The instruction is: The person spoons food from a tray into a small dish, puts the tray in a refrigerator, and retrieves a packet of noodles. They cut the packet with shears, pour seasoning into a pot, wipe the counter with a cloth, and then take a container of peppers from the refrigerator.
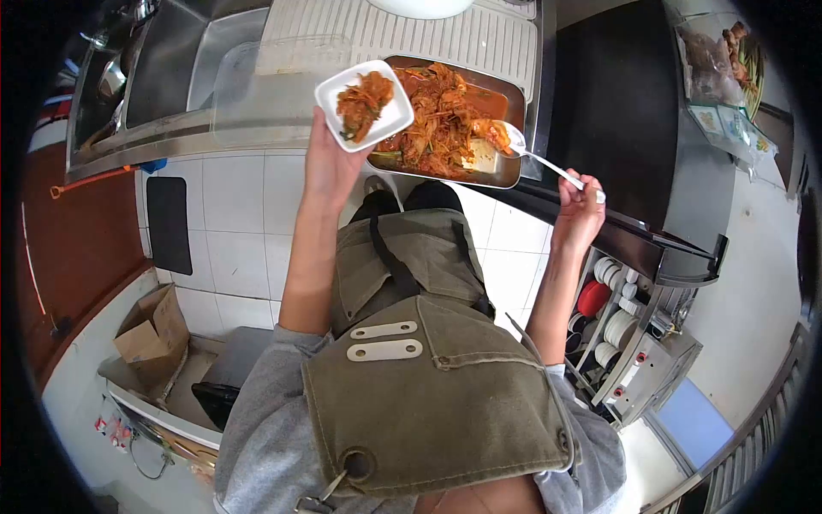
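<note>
In my left hand (330,163) is a small white square bowl (396,116), tilted a little, with a portion of kimchi (364,104) in it. My right hand (582,206) grips a spoon (552,164) by the end of its handle. Some kimchi sits on the spoon's head, over the right side of a metal tray (514,176). Red, saucy kimchi (437,120) fills most of that tray, and a pale patch of its bottom shows near the front right. The bowl overlaps the tray's left end.
A clear plastic lid (244,107) lies to the left by the steel sink (163,86). Behind the tray is a ribbed drainboard (419,38). A black counter surface (612,111) stands at right, above racks of stacked dishes (616,330). Bagged vegetables (723,77) rest far right.
</note>
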Demonstrator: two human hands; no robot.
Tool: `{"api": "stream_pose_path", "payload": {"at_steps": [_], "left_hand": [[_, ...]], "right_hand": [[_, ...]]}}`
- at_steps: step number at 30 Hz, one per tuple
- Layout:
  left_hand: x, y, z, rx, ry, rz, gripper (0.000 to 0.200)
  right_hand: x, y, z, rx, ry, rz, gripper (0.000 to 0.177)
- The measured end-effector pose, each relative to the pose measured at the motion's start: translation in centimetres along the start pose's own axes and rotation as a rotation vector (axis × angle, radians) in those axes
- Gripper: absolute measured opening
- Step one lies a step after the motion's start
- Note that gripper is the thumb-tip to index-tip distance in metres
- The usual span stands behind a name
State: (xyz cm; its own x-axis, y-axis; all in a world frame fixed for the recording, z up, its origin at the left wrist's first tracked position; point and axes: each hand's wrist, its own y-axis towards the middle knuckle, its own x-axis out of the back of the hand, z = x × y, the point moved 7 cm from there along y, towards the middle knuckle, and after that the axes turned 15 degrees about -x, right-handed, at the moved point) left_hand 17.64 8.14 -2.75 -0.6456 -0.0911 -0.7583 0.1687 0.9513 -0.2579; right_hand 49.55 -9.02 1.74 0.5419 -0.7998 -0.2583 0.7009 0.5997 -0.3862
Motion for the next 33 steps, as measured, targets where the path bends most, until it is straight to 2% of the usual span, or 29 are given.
{"api": "stream_pose_path", "payload": {"at_steps": [4, 8, 11, 12, 14, 15, 17, 20, 24, 26, 28, 33], "left_hand": [[-1.5, -1.0, 1.8, 0.105, 0.003, 0.016, 0.051], [-2.9, -1.9, 2.9, 0.156, -0.007, 0.064, 0.052], [-3.6, -2.4, 3.2, 0.194, 0.014, 0.091, 0.053], [-3.4, -2.3, 3.2, 0.191, 0.014, 0.088, 0.053], [-3.0, -2.3, 3.5, 0.212, 0.032, 0.105, 0.053], [-3.0, -2.3, 3.4, 0.207, 0.039, 0.108, 0.053], [-3.0, -2.3, 3.4, 0.209, 0.026, 0.102, 0.053], [-3.1, -2.2, 3.3, 0.21, -0.003, 0.085, 0.053], [-3.4, -2.1, 3.2, 0.207, -0.022, 0.109, 0.053], [-3.7, -2.0, 3.1, 0.203, -0.036, 0.116, 0.053], [-4.1, -2.0, 3.0, 0.2, -0.048, 0.125, 0.053], [-4.0, -1.8, 3.1, 0.199, -0.049, 0.091, 0.051]], "right_hand": [[-4.9, -1.4, 3.6, 0.087, -0.063, 0.082, 0.021], [-10.3, -3.9, 5.1, 0.187, -0.27, 0.176, 0.024], [-13.4, -6.0, 5.1, 0.264, -0.508, 0.302, 0.019], [-14.0, -6.9, 5.5, 0.345, -0.61, 0.309, 0.016], [-14.6, -7.9, 6.0, 0.472, -0.654, 0.4, 0.013], [-14.5, -7.8, 6.1, 0.471, -0.655, 0.403, 0.013], [-14.9, -8.7, 6.6, 0.63, -0.744, 0.477, 0.01], [-14.6, -9.3, 7.2, 0.746, -0.658, 0.477, 0.009], [-13.8, -9.3, 7.3, 0.72, -0.56, 0.44, 0.011], [-13.8, -9.3, 7.3, 0.709, -0.575, 0.448, 0.011], [-14.4, -9.4, 6.8, 0.753, -0.719, 0.517, 0.012], [-13.6, -8.8, 6.9, 0.718, -0.591, 0.462, 0.014]]}}
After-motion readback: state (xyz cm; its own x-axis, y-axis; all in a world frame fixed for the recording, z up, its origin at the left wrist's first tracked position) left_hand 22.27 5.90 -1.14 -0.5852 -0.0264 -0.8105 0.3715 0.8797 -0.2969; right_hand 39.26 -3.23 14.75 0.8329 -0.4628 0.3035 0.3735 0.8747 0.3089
